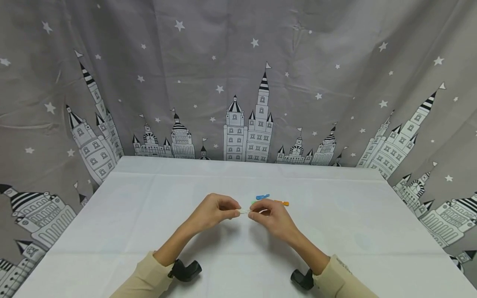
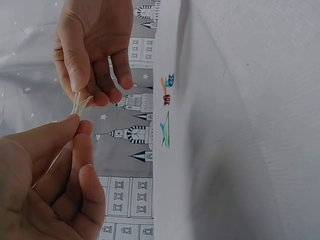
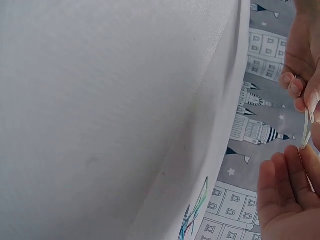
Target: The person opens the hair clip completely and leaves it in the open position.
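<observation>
Between the two hands, close together over the table, is a thin off-white strand [image 1: 244, 211], doubled in the left wrist view. My left hand [image 1: 217, 212] pinches one end between thumb and forefinger. At the other end, the right hand [image 1: 273, 218] pinches it the same way. In the right wrist view, the strand [image 3: 306, 125] spans the short gap between the fingertips. A slim blue item [image 1: 262, 197] and an orange item [image 1: 282, 203] lie just behind the right hand, with a bit of green [image 1: 254, 202] partly hidden by it. A red item [image 2: 166, 100] shows there too.
A white cloth covers the table [image 1: 130, 215]. Behind and along the sides hangs a grey curtain [image 1: 208, 54] printed with castles and stars. Black wrist mounts [image 1: 185, 271] sit below the beige sleeves [image 1: 147, 275].
</observation>
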`<state>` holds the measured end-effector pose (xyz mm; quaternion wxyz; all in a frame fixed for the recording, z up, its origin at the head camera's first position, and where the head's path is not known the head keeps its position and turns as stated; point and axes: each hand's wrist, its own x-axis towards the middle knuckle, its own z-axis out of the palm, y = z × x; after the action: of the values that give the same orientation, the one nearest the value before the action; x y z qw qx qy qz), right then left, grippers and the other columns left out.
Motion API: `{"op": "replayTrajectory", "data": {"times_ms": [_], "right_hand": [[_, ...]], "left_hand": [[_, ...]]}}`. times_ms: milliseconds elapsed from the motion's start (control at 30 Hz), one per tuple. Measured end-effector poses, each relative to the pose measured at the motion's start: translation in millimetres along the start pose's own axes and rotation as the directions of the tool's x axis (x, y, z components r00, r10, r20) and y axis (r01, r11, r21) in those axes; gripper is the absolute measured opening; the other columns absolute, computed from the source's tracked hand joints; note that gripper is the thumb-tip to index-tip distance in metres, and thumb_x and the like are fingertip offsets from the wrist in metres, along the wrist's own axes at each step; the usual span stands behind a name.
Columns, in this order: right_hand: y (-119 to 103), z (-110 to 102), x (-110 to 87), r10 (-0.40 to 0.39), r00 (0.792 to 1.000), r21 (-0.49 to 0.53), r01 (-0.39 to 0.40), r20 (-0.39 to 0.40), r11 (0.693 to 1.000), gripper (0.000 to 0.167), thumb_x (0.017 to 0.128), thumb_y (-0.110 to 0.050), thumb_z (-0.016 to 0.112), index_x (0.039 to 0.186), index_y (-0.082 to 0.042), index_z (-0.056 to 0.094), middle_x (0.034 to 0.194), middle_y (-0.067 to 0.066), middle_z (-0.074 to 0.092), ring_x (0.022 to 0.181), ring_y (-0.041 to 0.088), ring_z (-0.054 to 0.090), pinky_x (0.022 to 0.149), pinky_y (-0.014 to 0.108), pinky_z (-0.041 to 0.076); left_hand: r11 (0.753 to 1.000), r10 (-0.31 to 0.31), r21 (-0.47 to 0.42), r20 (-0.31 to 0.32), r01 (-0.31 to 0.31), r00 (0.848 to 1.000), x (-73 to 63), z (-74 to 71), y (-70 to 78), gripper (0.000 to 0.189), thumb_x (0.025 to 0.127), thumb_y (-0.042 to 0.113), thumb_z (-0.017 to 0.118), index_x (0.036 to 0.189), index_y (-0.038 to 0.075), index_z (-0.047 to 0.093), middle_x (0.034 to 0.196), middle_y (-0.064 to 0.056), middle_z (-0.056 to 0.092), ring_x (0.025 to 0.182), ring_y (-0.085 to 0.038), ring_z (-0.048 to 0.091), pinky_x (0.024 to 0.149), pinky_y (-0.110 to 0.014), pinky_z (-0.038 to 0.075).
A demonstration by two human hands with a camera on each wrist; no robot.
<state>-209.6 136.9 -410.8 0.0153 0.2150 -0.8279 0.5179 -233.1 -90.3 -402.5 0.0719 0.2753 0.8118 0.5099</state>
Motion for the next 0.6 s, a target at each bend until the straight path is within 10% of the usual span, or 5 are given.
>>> {"op": "replayTrajectory", "data": {"times_ms": [600], "right_hand": [[1.8, 6.4, 7.0, 0.035, 0.999, -0.016, -0.034, 0.017, 0.999, 0.009, 0.088, -0.006, 0.073, 0.095, -0.001, 0.072, 0.095, 0.004, 0.068, 0.090, 0.021, 0.064, 0.076, 0.029, 0.053]], "left_hand": [[0.999, 0.002, 0.033, 0.005, -0.002, 1.000, -0.9, -1.2, -4.8, 0.003, 0.089, 0.009, 0.073, 0.091, 0.006, 0.074, 0.083, 0.002, 0.070, 0.075, -0.014, 0.065, 0.068, -0.030, 0.053]]}}
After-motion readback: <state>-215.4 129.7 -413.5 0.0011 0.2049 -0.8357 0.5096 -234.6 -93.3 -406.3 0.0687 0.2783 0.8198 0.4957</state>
